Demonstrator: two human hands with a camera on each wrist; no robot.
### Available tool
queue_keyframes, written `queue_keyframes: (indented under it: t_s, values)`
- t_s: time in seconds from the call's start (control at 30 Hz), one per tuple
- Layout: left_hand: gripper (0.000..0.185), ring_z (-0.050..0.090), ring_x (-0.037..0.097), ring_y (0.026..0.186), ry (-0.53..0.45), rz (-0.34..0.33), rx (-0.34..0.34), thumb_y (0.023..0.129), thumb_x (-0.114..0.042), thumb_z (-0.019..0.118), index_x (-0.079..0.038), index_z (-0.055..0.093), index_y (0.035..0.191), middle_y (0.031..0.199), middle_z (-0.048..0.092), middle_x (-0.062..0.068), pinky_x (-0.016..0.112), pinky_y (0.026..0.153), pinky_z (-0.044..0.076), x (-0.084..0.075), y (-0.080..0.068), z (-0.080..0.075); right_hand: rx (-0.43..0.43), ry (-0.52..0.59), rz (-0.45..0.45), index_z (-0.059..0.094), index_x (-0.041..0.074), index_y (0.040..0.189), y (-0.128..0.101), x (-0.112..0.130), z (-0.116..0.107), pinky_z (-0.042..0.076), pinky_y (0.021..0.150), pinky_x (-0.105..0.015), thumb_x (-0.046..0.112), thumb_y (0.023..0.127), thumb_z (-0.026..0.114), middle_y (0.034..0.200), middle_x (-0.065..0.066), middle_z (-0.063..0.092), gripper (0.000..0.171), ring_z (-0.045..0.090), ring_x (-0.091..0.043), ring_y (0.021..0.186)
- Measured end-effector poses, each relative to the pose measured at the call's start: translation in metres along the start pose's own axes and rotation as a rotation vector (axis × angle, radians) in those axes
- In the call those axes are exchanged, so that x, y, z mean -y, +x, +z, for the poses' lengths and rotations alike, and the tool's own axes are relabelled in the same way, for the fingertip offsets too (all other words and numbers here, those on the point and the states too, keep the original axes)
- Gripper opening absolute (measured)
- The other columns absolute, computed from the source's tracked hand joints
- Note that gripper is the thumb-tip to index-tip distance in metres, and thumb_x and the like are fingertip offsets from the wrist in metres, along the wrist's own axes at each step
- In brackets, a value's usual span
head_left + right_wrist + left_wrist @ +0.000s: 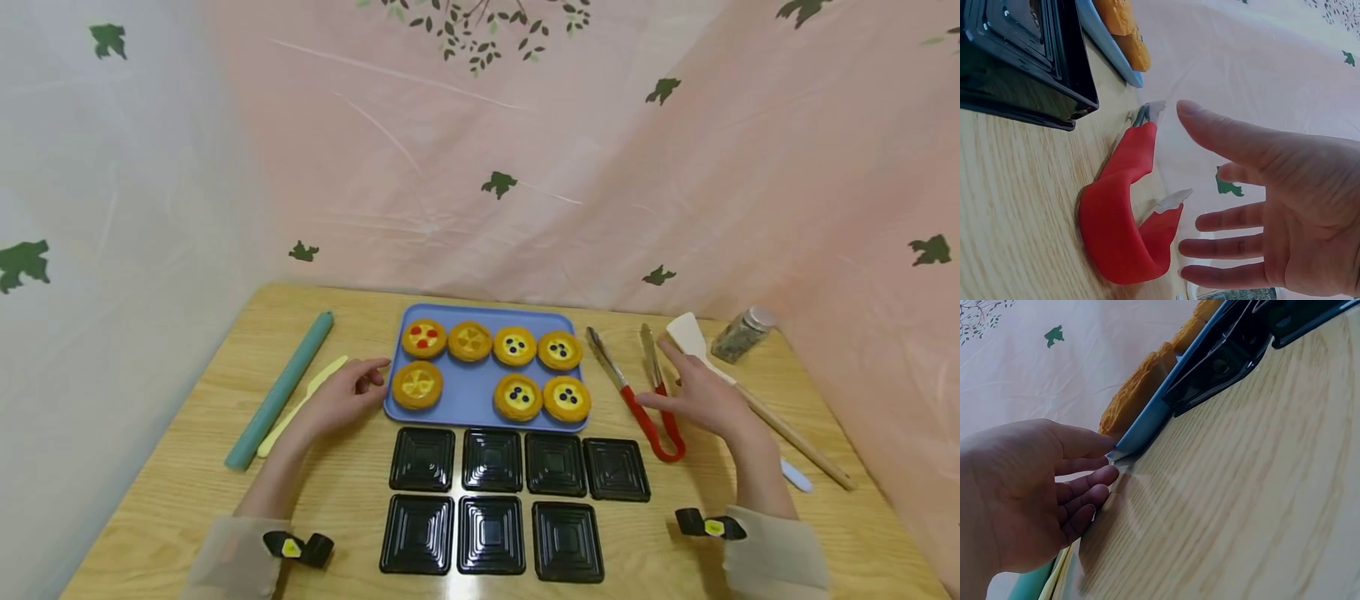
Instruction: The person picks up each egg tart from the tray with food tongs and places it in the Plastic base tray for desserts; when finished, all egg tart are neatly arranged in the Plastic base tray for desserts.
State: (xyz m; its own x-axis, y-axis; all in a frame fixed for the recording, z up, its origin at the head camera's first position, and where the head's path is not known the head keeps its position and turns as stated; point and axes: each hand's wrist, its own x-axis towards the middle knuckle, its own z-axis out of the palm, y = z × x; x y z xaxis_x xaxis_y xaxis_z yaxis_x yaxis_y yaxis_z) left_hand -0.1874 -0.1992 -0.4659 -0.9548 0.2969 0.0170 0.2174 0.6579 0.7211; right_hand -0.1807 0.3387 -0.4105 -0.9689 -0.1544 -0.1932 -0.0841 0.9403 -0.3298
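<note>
The left hand (pixel 341 398) rests open on the pale wooden bench (pixel 172 483), its relaxed fingertips touching the corner of the blue rectangular tray (pixel 468 392) of seven round yellow tarts (pixel 417 384). The right hand (pixel 701 398), fingers spread and holding nothing, hovers just beside the red-handled metal tongs (pixel 641 400), which lie on the bench right of the tray. Seven black square plastic dishes (pixel 491 459) sit in two rows in front of the tray.

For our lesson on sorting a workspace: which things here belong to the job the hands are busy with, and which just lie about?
In use: blue tray of tarts, touched by the left hand; red tongs under the right hand; black dishes.

Lying about: green roll, wooden spatula, jar.
</note>
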Motion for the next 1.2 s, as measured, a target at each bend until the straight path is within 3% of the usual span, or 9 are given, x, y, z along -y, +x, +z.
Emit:
queue_keyframes:
  t_s: [0.27, 0.63, 0.97, 1.2]
  values:
    - [0.051, 0.057, 0.019, 0.095, 0.007, -0.016, 0.03, 0.096, -0.017, 0.067, 0.005, 0.058, 0.141, 0.109, 0.067, 0.014, 0.034, 0.085, 0.046, 0.0, 0.001, -0.001, 0.027, 0.027, -0.043, 0.013, -0.002, 0.163, 0.002, 0.0, 0.005, 0.036, 0.108, -0.073, 0.062, 0.086, 0.074, 0.16, -0.039, 0.028, 0.118, 0.035, -0.061, 0.141]
    - [0.05, 0.053, 0.019, 0.091, 0.022, -0.013, 0.052, 0.097, -0.017, 0.067, 0.005, 0.058, 0.14, 0.106, 0.063, 0.012, 0.031, 0.081, 0.043, -0.001, 0.002, -0.004, 0.055, 0.049, -0.031, 0.007, -0.002, 0.164, 0.002, 0.001, 0.008, 0.038, 0.106, -0.073, 0.06, 0.086, 0.076, 0.157, -0.041, 0.029, 0.121, 0.035, -0.061, 0.139]
    - [0.05, 0.054, 0.019, 0.093, 0.039, -0.015, 0.057, 0.097, -0.018, 0.066, 0.005, 0.057, 0.141, 0.107, 0.063, 0.013, 0.032, 0.083, 0.044, -0.003, 0.003, -0.001, 0.115, 0.075, 0.014, -0.001, -0.004, 0.163, 0.001, 0.001, 0.01, 0.035, 0.107, -0.074, 0.059, 0.085, 0.077, 0.159, -0.045, 0.017, 0.127, 0.028, -0.064, 0.141]
    - [0.051, 0.053, 0.019, 0.092, 0.038, -0.016, 0.048, 0.097, -0.019, 0.066, 0.004, 0.057, 0.142, 0.107, 0.063, 0.012, 0.032, 0.082, 0.043, -0.002, 0.001, -0.002, 0.132, 0.07, 0.043, 0.003, -0.009, 0.161, 0.001, 0.004, 0.012, 0.046, 0.1, -0.068, 0.06, 0.084, 0.077, 0.15, -0.045, 0.026, 0.128, 0.049, -0.054, 0.123]
